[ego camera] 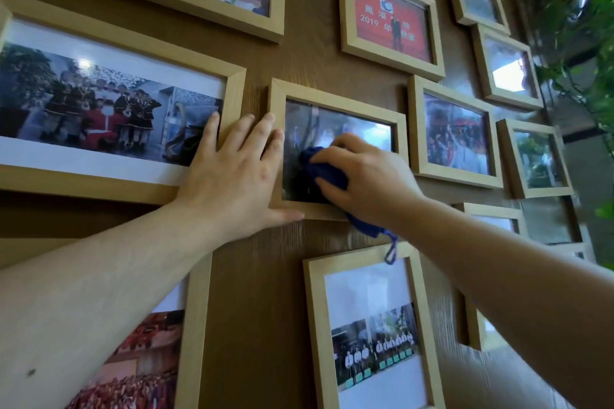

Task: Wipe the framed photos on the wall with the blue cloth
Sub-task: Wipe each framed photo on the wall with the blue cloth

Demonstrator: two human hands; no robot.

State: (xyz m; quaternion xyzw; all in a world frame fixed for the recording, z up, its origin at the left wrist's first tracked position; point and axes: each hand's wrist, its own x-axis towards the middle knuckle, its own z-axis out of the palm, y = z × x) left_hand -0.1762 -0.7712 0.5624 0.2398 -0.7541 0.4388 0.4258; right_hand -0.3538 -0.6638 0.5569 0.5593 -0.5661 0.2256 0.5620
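Blue cloth pressed to the glass of a small frame mid-wall, other hand flat beside it.

Nearest, a tall frame (372,332) hangs low on the wall (259,292), under the right forearm. Above it, the right hand (368,183) has its fingers curled tight around the bunched blue cloth (324,169), pressing it on the lower half of the small frame (339,106); a loop of cloth dangles below the wrist. The left hand (237,169) lies spread open, holding nothing, palm on the wall, fingertips reaching the small frame's left edge and the large frame (109,103). Farther up hangs a red-photo frame (390,16), with leaves of a plant (574,3) at the wall's right edge.
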